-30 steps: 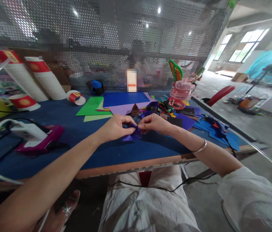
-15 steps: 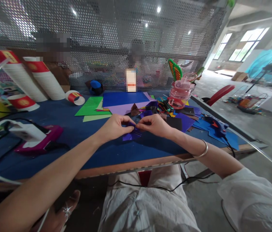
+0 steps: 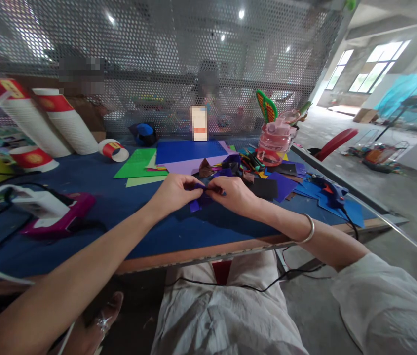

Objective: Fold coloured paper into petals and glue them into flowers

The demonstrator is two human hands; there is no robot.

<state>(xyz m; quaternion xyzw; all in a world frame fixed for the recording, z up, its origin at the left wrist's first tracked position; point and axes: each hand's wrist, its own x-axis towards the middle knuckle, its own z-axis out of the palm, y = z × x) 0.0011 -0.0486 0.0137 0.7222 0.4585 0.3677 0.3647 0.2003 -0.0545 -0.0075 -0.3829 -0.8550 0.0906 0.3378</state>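
Note:
Between my two hands is a small piece of purple paper (image 3: 195, 205), pinched just above the blue table top (image 3: 171, 231). My left hand (image 3: 174, 193) grips its left side between thumb and fingers. From the other side my right hand (image 3: 232, 194) holds it too, with the fingertips of both hands almost touching. One flap of the paper hangs down below the left fingertips; the rest is mostly hidden by my fingers. Right behind the hands lie a folded brown paper piece (image 3: 205, 168) and crumpled dark purple paper (image 3: 232, 160).
Coloured sheets, a blue one (image 3: 186, 153) on top, lie at the back. A pink bottle (image 3: 273, 143) stands right of them. A glue gun (image 3: 330, 191) rests on blue paper at the right. Paper cup stacks (image 3: 69, 125) and a magenta power strip (image 3: 78, 209) are at the left.
The purple paper between my fingers has been turned or folded, so less of it shows below them. Both hands stay at nearly the same place.

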